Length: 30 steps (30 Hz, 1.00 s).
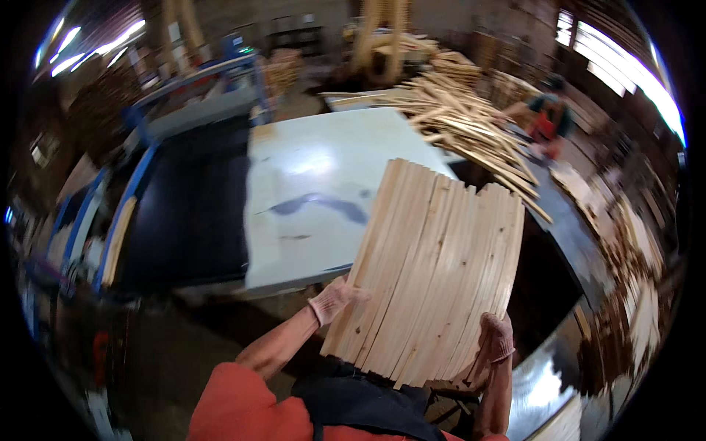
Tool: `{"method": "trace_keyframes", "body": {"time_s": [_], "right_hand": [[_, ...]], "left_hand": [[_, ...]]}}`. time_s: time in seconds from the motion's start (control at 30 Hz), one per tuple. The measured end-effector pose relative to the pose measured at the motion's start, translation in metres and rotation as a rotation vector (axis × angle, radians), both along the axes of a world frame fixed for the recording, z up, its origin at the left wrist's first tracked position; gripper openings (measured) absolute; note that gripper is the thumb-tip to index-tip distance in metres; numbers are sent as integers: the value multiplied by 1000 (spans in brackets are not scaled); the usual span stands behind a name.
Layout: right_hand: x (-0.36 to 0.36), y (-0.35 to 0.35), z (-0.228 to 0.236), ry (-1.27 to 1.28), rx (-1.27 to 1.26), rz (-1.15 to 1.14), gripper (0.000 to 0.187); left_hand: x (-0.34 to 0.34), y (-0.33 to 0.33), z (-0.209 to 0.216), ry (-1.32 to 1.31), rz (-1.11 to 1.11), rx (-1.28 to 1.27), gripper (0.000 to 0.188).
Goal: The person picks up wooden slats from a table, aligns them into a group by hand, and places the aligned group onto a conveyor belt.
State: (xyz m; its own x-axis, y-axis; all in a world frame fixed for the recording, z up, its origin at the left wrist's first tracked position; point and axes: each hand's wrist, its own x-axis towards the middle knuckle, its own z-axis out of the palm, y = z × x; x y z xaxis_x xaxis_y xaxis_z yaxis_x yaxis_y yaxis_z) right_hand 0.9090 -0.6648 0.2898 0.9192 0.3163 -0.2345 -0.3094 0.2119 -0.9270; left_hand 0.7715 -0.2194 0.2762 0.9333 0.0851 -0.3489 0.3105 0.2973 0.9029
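Observation:
A wide row of pale wooden slats [434, 272], laid side by side with uneven ends, is held in front of my body between both hands. My left hand [340, 300], in a light pinkish work glove, grips the row's left edge near the lower end. On the opposite edge my right hand [497, 336], gloved the same way, is closed round the slats. Several slats show small dark knots. The fingers under the wood are hidden. The row's far end overlaps the near right corner of a white-topped table.
The white tabletop [316, 176] lies ahead, beside a black conveyor belt [187, 206] in a blue frame. A loose heap of wooden strips [463, 117] is beyond it. At the far right a person [551, 121] works by a grey table [570, 220]. Stacked wood [632, 294] lines the right.

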Motion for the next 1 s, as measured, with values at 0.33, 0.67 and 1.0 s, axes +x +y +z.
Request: {"method": "trace_keyframes", "body": {"time_s": [0.33,0.67,1.0], "right_hand": [[64,267,1,84,-23,422,71],[126,431,-23,77,-223,525,44],[93,611,-42,121,-83,635,42]], "left_hand": [[-95,155,7,75,379,8,47],[-56,284,0,342,639,204,88],[-102,451,33,869,306,912,109]]}}
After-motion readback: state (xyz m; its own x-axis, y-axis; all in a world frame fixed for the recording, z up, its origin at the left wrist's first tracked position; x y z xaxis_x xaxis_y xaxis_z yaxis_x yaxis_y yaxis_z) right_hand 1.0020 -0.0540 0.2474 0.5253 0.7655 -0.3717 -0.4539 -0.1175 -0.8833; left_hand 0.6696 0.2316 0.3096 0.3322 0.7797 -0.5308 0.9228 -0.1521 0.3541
